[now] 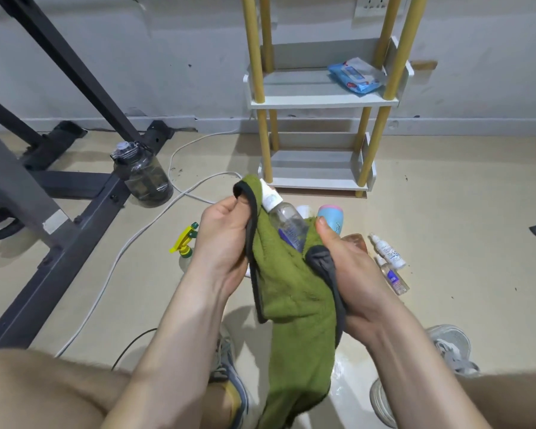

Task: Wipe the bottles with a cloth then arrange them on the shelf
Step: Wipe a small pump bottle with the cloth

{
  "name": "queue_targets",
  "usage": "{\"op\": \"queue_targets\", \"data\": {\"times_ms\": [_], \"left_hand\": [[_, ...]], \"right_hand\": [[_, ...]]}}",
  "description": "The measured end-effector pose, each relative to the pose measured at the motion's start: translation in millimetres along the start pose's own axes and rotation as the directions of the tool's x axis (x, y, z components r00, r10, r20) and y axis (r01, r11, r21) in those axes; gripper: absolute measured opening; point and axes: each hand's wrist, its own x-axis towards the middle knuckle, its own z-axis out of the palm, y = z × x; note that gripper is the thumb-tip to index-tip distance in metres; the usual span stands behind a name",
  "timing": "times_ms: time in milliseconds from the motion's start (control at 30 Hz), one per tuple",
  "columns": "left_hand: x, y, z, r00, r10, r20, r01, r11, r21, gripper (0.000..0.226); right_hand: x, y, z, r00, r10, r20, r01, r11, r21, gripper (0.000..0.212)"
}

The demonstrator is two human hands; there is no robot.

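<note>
A clear bottle (287, 222) with a white cap and purple label lies wrapped in a green cloth (291, 292) with a dark edge, held above the floor. My left hand (226, 239) grips the cloth's upper left fold. My right hand (347, 267) grips the cloth around the bottle's lower end, thumb up. On the floor behind my hands lie a blue-pink bottle (331, 219), an amber bottle (358, 243), a white spray bottle (387, 250) and a small clear spray bottle (395, 278). The white shelf (319, 100) with yellow posts stands against the wall.
A blue wipes pack (358, 74) lies on the shelf's upper tier. A yellow-green trigger sprayer (186, 244) sits left of my hands. A dark water jug (143, 174), a black metal frame (75, 212) and a white cable (143, 233) occupy the left floor. My shoes (452, 348) are below.
</note>
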Motion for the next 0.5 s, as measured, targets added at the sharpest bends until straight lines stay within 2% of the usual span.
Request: {"op": "queue_targets", "data": {"times_ms": [33,67,100,133,167,200,233,267,300,400,500], "left_hand": [[0.0,-0.4,0.7,1.0,0.008,-0.022,-0.006,0.996,0.087,0.02],[-1.2,-1.8,2.6,0.999,0.023,-0.042,-0.016,0.987,0.161,0.017],[-3.0,-4.3,5.4,0.997,0.034,-0.066,-0.021,0.981,0.194,0.014],[-5.0,-7.9,8.4,0.995,0.026,-0.097,-0.008,0.982,0.187,0.012],[-7.7,-11.4,11.3,0.993,-0.005,-0.116,0.022,0.989,0.143,0.013],[-10.0,-14.5,13.1,0.992,-0.051,-0.118,0.059,0.996,0.072,0.017],[-12.1,-17.5,14.2,0.99,-0.092,-0.108,0.093,0.996,0.003,0.024],[-13.6,-22.5,15.2,0.988,-0.115,-0.101,0.113,0.993,-0.03,0.029],[-15.6,-29.2,14.6,0.987,-0.119,-0.103,0.119,0.993,-0.008,0.03],[-26.3,-48.5,17.3,0.991,-0.126,-0.047,0.131,0.985,0.116,0.024],[-24.7,-44.7,19.5,0.989,-0.145,-0.018,0.145,0.989,0.016,0.026]], "right_hand": [[0.4,1.4,0.3,0.999,-0.044,-0.013,0.043,0.996,-0.079,0.042],[1.0,4.5,0.4,0.99,-0.139,-0.023,0.128,0.957,-0.262,0.039],[2.4,9.8,1.0,0.962,-0.271,-0.021,0.221,0.826,-0.519,0.034],[3.5,17.2,2.6,0.919,-0.394,-0.001,0.255,0.598,-0.76,0.031],[3.5,25.6,4.5,0.865,-0.501,0.024,0.22,0.337,-0.915,0.038],[4.2,35.0,4.7,0.829,-0.557,0.054,0.17,0.158,-0.973,0.048],[5.0,42.3,5.3,0.808,-0.586,0.062,0.145,0.096,-0.985,0.058],[4.2,42.1,7.9,0.803,-0.594,0.043,0.14,0.118,-0.983,0.064],[6.3,40.2,7.3,0.813,-0.582,-0.013,0.135,0.209,-0.969,0.065],[17.6,26.6,-3.9,0.82,-0.544,-0.178,0.184,0.544,-0.818,0.047],[24.0,7.7,-9.6,0.922,-0.352,-0.159,0.203,0.792,-0.576,0.052]]}}
